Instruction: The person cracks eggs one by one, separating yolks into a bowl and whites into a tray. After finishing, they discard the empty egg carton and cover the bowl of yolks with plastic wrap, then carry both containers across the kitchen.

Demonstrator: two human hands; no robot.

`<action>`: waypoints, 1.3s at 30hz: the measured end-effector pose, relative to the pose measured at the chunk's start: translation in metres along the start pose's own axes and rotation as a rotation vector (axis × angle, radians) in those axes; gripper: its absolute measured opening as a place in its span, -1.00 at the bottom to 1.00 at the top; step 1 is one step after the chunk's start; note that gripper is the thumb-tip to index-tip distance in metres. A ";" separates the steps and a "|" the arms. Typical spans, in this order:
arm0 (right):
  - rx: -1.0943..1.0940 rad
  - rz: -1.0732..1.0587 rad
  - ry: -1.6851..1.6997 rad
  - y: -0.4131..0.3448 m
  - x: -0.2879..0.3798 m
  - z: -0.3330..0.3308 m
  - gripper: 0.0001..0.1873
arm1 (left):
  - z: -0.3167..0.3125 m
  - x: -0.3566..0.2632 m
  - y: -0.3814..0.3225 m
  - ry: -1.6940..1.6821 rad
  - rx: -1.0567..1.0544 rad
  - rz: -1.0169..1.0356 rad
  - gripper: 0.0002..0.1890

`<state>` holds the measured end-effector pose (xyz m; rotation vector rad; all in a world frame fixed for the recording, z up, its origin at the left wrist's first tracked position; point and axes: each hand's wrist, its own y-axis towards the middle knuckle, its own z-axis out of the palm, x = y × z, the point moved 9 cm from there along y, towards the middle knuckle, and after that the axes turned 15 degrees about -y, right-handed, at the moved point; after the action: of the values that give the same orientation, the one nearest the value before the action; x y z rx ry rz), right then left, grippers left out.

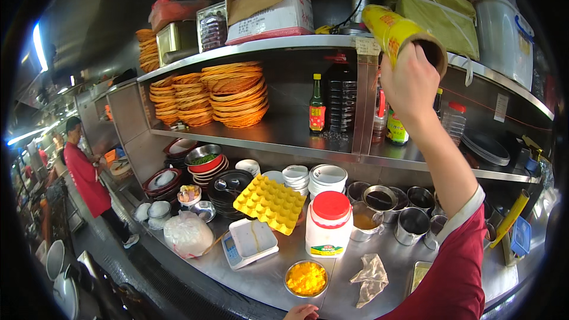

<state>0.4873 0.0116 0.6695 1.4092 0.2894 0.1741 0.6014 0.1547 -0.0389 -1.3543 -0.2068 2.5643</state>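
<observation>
My right hand (411, 80) is raised at the upper shelf's edge, its fingers closed on the rim of a cardboard tube roll (384, 29) with a yellow printed wrap. My left hand (303, 312) shows only in part at the bottom edge, near a steel bowl of yellow food (306, 278); whether it holds anything is hidden. On the steel counter stand a white plastic jar with a red lid (329, 226), a digital scale (251, 242), a yellow egg tray (270, 203) and a crumpled cloth (371, 278).
Steel pots (412, 226) and stacked white bowls (328, 177) line the counter's back. Wicker baskets (235, 98) and a green bottle (317, 106) stand on the middle shelf. Above is a cardboard box (271, 11). A person in red (86, 173) stands at the left.
</observation>
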 end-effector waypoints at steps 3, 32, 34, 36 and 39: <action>0.018 -0.150 -0.187 0.007 0.033 0.044 -0.85 | -0.022 -0.012 -0.015 0.136 -0.031 0.139 -0.68; 0.980 -0.502 0.122 -0.187 -0.014 -0.082 -0.79 | 0.019 0.036 0.035 0.017 0.358 -0.362 -0.77; 1.217 -0.280 0.140 -0.215 -0.071 -0.110 -0.75 | 0.042 0.054 0.039 0.088 0.402 -0.418 -0.76; 1.395 -0.017 0.073 -0.237 -0.149 -0.133 -0.72 | 0.072 0.071 0.046 0.136 0.451 -0.448 -0.76; 1.433 0.397 0.074 -0.282 -0.261 -0.173 -0.73 | 0.113 0.100 0.058 0.192 0.461 -0.488 -0.77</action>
<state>0.1725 0.0556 0.3933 2.8882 0.1699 0.3798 0.4452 0.1239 -0.0677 -1.1818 0.0797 1.9143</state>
